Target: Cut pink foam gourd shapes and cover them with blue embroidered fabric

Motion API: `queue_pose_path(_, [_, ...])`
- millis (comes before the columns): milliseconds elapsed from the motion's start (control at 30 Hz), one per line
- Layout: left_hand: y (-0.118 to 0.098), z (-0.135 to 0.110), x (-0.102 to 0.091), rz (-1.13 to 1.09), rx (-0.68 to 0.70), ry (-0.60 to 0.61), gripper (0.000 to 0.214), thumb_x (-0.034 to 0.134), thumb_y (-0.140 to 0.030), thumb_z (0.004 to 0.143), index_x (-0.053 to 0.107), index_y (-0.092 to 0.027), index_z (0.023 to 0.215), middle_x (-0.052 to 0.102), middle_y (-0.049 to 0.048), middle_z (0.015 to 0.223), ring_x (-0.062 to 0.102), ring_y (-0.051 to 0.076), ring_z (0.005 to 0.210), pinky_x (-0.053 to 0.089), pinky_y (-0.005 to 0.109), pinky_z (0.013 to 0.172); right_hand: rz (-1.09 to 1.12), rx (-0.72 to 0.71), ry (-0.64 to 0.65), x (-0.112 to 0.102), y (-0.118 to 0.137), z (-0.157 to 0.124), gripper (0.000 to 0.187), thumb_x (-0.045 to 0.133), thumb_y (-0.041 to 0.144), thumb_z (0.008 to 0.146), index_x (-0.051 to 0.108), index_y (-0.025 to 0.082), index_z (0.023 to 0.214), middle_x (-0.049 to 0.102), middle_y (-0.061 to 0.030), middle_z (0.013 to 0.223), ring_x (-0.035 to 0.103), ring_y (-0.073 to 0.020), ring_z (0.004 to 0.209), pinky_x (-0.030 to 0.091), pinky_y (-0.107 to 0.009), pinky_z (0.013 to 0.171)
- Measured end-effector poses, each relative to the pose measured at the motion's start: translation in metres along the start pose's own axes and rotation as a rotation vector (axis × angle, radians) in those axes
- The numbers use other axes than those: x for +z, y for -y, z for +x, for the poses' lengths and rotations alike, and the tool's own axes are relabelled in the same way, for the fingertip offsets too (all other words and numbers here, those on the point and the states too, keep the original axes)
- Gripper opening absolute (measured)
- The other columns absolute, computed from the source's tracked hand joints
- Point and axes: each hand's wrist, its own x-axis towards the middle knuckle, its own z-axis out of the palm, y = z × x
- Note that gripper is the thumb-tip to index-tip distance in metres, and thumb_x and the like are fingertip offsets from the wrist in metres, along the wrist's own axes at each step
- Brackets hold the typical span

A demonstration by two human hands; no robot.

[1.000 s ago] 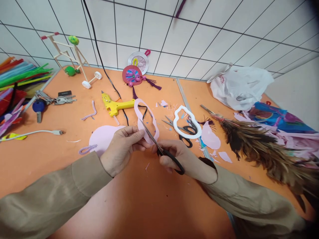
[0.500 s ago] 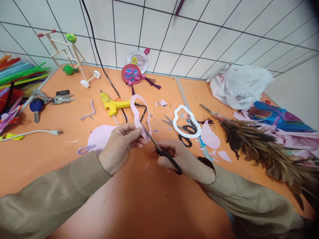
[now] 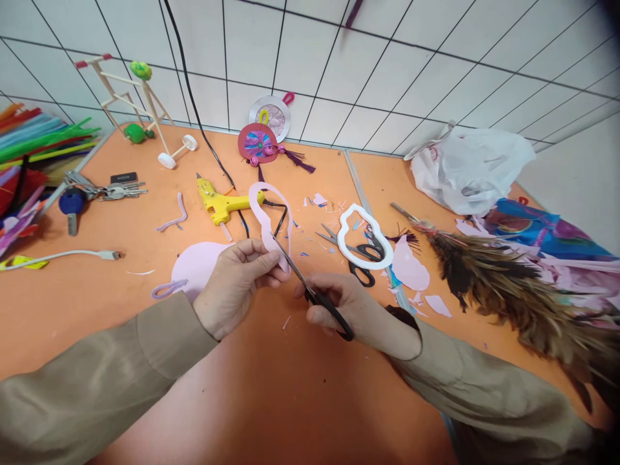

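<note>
- Left hand (image 3: 232, 285), center of frame: grip clamped, thumb over fingers, on the lower part of the pink paper outline (image 3: 262, 218).
- Pink paper outline: located at center of frame; its upper loop overlaps the front end of the yellow glue gun (image 3: 235, 203).
- Right hand (image 3: 358, 316), right of center: grip closed around the handles of the black-handled scissors (image 3: 320, 299).
- Scissor blades: directed toward upper left, crossing the lower part of the outline; blade contact cannot be told.
- Pink sheet (image 3: 196, 261), left of center: lies on the orange surface (image 3: 290, 400), partly covered by the left hand.
- White outline (image 3: 374, 263), right of center: lies over a second pair of scissors (image 3: 364, 249).
- Feather bundle (image 3: 494, 284): lower right.
- White plastic bag (image 3: 469, 168): upper right.
</note>
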Motion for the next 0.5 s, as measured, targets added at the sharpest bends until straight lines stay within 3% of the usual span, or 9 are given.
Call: queue_pose_path(500, [-0.0001,-0.0008,-0.0003,-0.006,-0.006,0.002,0.016,0.08,-0.019,0.073,0.067,-0.012,0.066,0.069,0.0034,0.064,0.06,0.007,0.054,0.048,0.016,0.055,-0.064,-0.041,0.003,-0.0005,0.0003,0.0009,0.052,0.076,0.066,0.072,0.057,0.019,0.081,0.04,0.0083,0.054,0.035,-0.0067,0.046,0.025,-0.022,0.041])
